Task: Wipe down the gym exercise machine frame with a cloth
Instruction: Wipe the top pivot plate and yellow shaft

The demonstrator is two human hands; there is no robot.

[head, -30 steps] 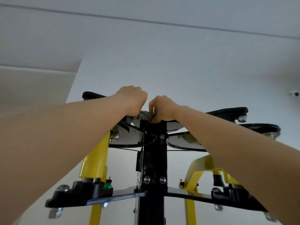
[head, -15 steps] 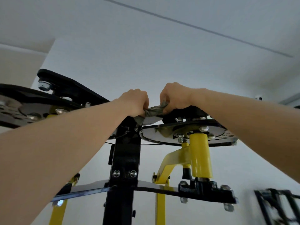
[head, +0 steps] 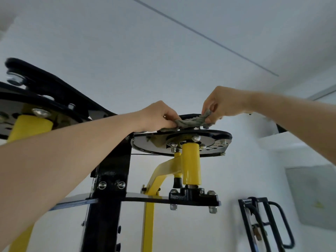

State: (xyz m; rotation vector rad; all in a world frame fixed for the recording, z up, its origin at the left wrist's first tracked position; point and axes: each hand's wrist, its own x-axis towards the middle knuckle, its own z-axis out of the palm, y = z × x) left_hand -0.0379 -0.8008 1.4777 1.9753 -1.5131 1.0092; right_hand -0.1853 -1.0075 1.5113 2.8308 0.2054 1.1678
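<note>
Cloth (head: 189, 122), grey-green and twisted into a loose rope, is stretched between the two hands just above the round black disc (head: 221, 136) at the top of the gym machine frame (head: 109, 197); its lower folds at the left end appear to lie on the disc's upper face. The left hand (head: 158, 115) reaches up from the lower left, its fingers curled down and pinching the left end of the cloth; the right hand (head: 221, 104) comes in from the right, slightly higher, its fingers and thumb bunched round the right end, so both hands grip the cloth and neither is spread open. Under the disc a yellow sleeve (head: 191, 164) runs straight down into a black bearing block (head: 192, 195) bolted to a flat black crossbar (head: 145, 199); a yellow bracket arm (head: 160, 172) curves away from the sleeve to the lower left and joins a yellow upright (head: 148, 230) below the crossbar. The frame's black post stands just left of the disc, two shiny bolts on its face, partly hidden by the left forearm; further left, a second black plate (head: 45, 90) with bolts tilts up over another yellow cylinder (head: 29, 127). Beyond the machine are a pale wall and ceiling, the ceiling crossed by a thin dark line (head: 200, 35); a black tubular rack (head: 263, 226) hangs on the wall at the lower right, with a grey panel (head: 312, 195) beside it.
</note>
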